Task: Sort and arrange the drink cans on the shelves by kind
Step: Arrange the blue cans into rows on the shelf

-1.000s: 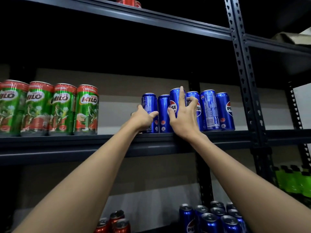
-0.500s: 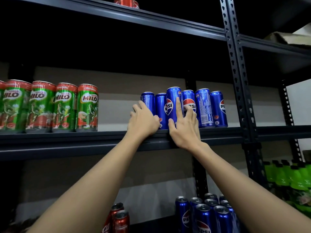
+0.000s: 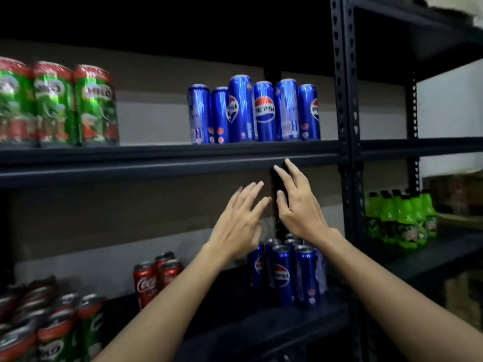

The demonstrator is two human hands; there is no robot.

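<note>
We see both hands in the middle of the frame, below the upper shelf [image 3: 170,163] and above the lower shelf [image 3: 261,333]. The left hand [image 3: 239,218] has its fingers straight and spread, and it holds nothing. The right hand [image 3: 298,207] is the same, fingers apart and empty, with its fingertips just at the front edge of the upper shelf.

On the upper shelf, 6 blue Pepsi cans [image 3: 253,111] stand upright in a close row at the centre. The green Milo cans [image 3: 57,103] stand well apart from them at the upper left. Under the hands a second group of Pepsi cans [image 3: 287,270] stands on the lower shelf, with Coca-Cola cans [image 3: 154,275] to its left.

We judge that the step in hand is between 2 groups: the upper row looks finished. The next move probably calls for lowering both hands and closing each grip on 1 upright can of the lower group, without knocking its neighbours.
</note>
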